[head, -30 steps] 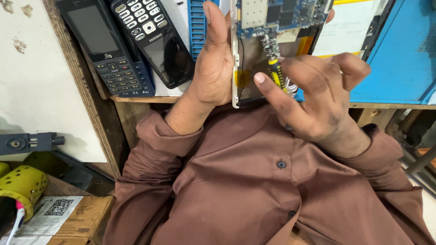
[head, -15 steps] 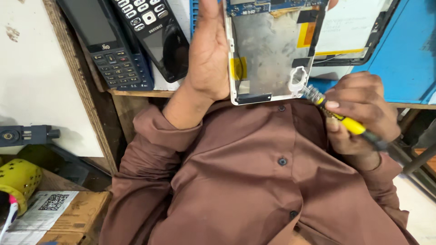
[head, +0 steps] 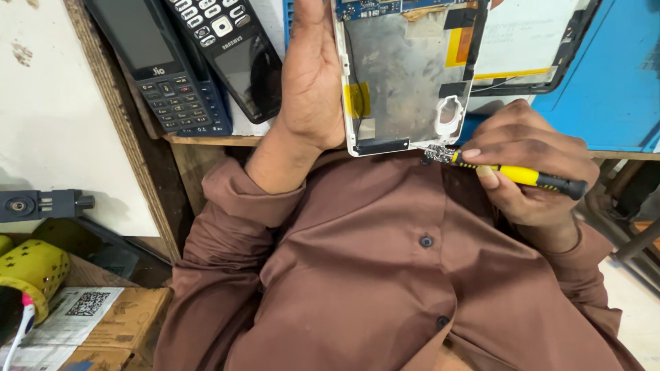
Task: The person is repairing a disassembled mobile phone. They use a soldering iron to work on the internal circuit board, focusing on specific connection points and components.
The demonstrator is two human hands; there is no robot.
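Opened tablet shell [head: 405, 75] gripped in left hand [head: 313, 82], yellow screwdriver [head: 512, 175] pinched in right hand [head: 533, 165] at lower edge; disassembly stage, precise tip placement needed.

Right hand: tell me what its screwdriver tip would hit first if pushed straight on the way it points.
The right hand points the yellow screwdriver leftward; its tip already sits at the lower edge of the opened tablet shell, so that edge probably comes first, though depth is unclear.

We have swung our right hand [head: 529, 165] and its yellow screwdriver [head: 515, 175] from upright to nearly level. Its tip now sits at the opened tablet's [head: 409, 75] lower edge
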